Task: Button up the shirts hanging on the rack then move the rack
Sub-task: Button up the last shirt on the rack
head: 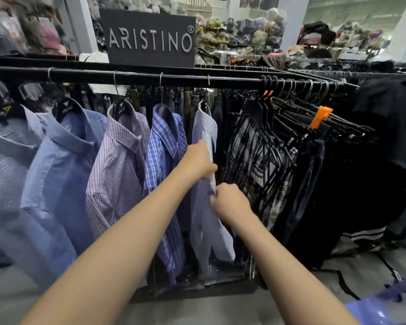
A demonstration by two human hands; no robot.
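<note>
Several shirts hang on a black rack rail (150, 77). The rightmost one is a pale checked shirt (206, 231) on a black hanger. My left hand (198, 160) grips its front edge just below the collar. My right hand (229, 202) pinches the same front placket lower down, fingers closed on the cloth. To its left hang a blue striped shirt (165, 151), a lilac checked shirt (120, 165) and two plain blue shirts (59, 165). Whether the pale shirt's buttons are fastened is hidden by my hands.
A bunch of empty black hangers (256, 160) hangs right of the pale shirt, then dark trousers (326, 184) with orange clips. A dark brand sign (148, 37) stands on the rack. A person (319, 45) sits behind. Grey floor lies below.
</note>
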